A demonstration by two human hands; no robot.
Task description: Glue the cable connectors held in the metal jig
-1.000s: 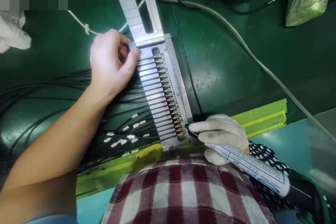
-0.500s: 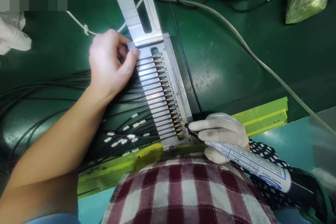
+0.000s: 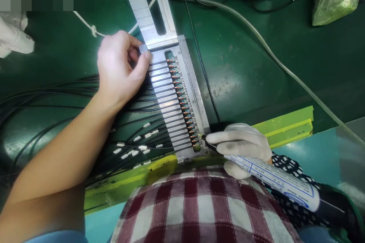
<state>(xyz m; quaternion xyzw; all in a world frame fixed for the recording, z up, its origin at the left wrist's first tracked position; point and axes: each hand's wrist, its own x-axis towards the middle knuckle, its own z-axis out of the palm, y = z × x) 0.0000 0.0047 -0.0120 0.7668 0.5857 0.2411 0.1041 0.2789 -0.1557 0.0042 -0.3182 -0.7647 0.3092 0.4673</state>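
A flat metal fixture [image 3: 161,83] lies on the green table, holding a row of thin black cables [image 3: 162,95]. Their stripped copper ends sit on small green circuit boards [image 3: 184,102] in its long slot. My bare left hand [image 3: 119,64] pinches a metal tab at the fixture's upper left corner between thumb and fingers. In a white glove, my right hand [image 3: 242,142] grips a white labelled dispensing tube [image 3: 276,180] with blue lines and a black nozzle. The nozzle tip is over the slot's lower end, close to the boards; contact cannot be made out.
The fixture's slotted metal lid [image 3: 142,15] stands open at the far end. Loose cable ends with silver connectors [image 3: 134,152] lie at left. A pale hose [image 3: 256,34] crosses the table. A green plastic-wrapped bundle [image 3: 333,0] sits top right. A yellow-green strip [image 3: 288,129] edges the table.
Little differs. The view has shifted very slightly, and the nozzle tip stays near the same lower boards. My left hand keeps its pinch on the tab.
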